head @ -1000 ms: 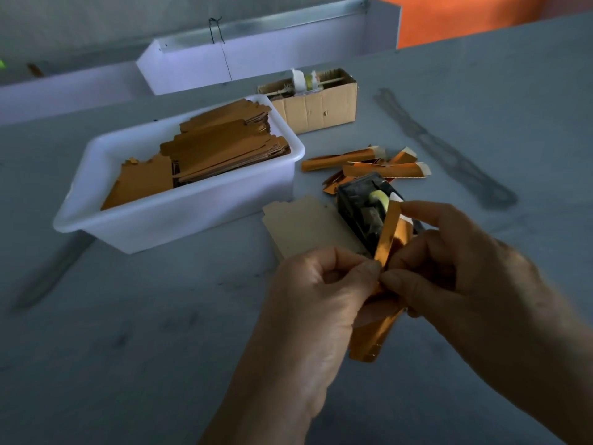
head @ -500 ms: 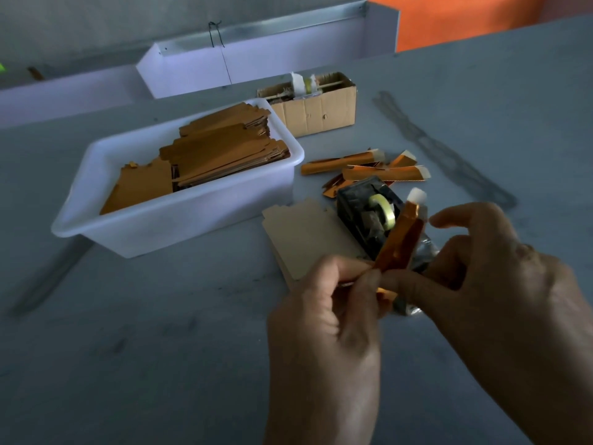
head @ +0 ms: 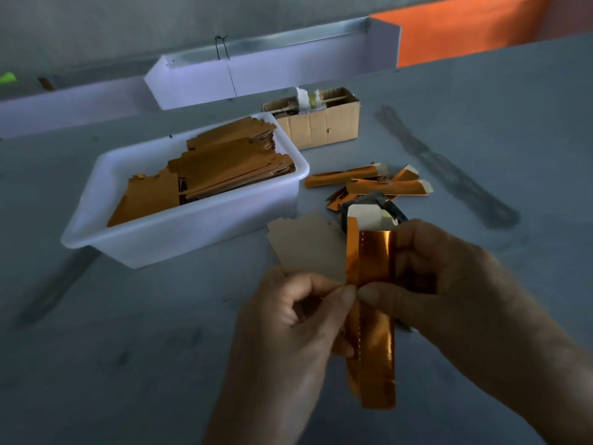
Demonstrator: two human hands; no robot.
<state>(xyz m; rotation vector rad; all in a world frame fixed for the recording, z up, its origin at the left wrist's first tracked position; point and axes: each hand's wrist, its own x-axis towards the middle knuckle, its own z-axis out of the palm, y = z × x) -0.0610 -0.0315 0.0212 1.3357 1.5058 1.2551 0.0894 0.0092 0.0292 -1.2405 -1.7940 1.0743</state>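
A: Bkgd?

B: Grey table (head: 500,101) fills most of the view; matte top, w/ a dark smudged streak (head: 449,168) on the right & another (head: 54,287) at left.

A: Behind it?

B: Long white trough (head: 192,88) along the far edge, metal strip on its rim; thin black wire hook (head: 221,48) hangs over it; grey wall (head: 160,17) beyond; orange panel (head: 465,30) top right.

A: Light?

B: Dim, cool, bluish; the orange panel's the brightest spot.
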